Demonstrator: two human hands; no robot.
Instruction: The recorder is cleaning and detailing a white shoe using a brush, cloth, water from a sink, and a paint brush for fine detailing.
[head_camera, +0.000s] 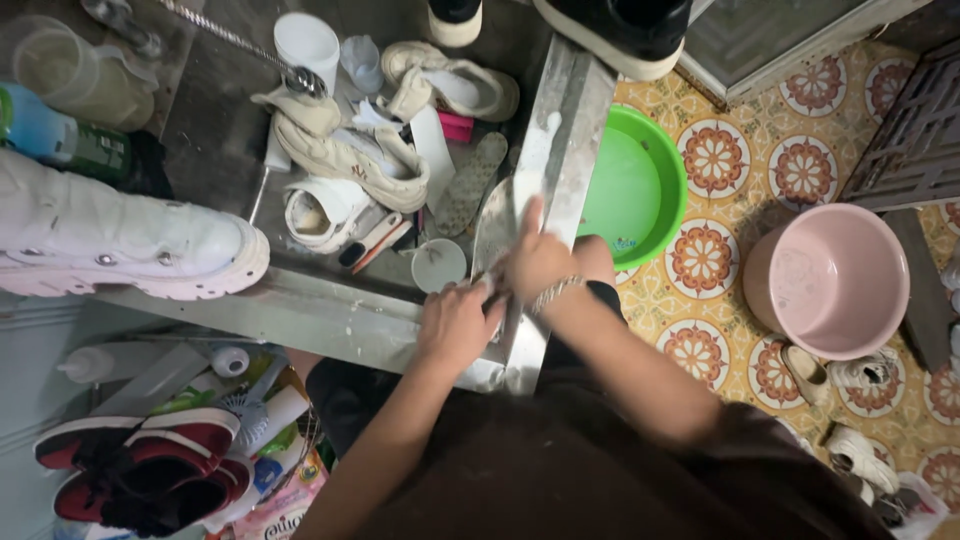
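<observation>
A shoe washing place: dirty shoes (350, 150) lie in a metal sink (330, 310), with wash bowls (835, 280) on a tiled floor (720, 190).
</observation>
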